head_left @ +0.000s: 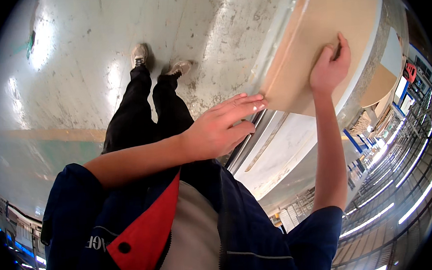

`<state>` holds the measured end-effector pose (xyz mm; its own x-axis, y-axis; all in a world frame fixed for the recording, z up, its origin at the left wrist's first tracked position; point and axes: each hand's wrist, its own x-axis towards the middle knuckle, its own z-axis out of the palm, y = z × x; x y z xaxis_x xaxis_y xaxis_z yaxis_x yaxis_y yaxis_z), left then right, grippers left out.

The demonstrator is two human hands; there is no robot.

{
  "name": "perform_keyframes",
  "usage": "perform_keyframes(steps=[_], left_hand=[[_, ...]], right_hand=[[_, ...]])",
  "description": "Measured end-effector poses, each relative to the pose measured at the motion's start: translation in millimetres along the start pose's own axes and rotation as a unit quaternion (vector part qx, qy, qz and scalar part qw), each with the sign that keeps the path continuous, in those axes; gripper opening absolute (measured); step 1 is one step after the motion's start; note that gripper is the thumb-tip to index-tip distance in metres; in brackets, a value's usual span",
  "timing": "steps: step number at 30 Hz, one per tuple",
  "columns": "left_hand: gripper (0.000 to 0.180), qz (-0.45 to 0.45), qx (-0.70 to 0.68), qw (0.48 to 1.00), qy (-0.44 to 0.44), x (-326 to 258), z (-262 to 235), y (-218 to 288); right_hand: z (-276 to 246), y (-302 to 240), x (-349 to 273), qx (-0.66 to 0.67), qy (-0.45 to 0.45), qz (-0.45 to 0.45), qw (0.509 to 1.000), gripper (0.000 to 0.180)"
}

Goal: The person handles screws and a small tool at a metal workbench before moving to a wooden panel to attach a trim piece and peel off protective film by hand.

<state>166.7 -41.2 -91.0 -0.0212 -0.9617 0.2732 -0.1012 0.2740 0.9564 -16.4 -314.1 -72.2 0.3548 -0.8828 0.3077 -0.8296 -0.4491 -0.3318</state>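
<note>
A tan sheet or board [314, 45] lies on a bench to my right, with a pale, shiny strip [278, 37] along its left edge. My left hand [220, 127] reaches across in front of me, fingers stretched out. Its fingertips are at the board's near left corner, and the thumb is apart from the fingers below them. Over the board's surface is my right hand [330, 71], its fingers loosely bent and a gap showing between thumb and forefinger. Nothing is visible in it. Whether its underside presses on the board is hidden.
Below the board's near edge is a white bench surface [281, 146] with a metal rail [246, 140] at its left side. A rounded tan piece [378, 85] lies beyond the board's right edge. The scuffed grey floor [87, 54] spreads to my left.
</note>
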Motion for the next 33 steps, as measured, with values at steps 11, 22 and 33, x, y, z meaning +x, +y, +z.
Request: perform_keyframes(steps=[11,22,33], left_hand=[[0.014,0.032,0.213,0.971,-0.1,58.1,-63.5,-12.4],[0.011,-0.18,0.021,0.974,0.132,201.6,-109.9,-74.0],[0.009,-0.058,-0.043,0.984,0.166,330.4,-112.7,-144.1]], right_hand=[[-2.8,-12.7,1.6,-0.088,0.01,-0.008,0.996,0.047],[17.5,-6.8,78.4,0.009,-0.02,-0.019,1.0,0.056],[22.1,-12.7,94.7,-0.026,-0.086,-0.025,0.996,0.053]])
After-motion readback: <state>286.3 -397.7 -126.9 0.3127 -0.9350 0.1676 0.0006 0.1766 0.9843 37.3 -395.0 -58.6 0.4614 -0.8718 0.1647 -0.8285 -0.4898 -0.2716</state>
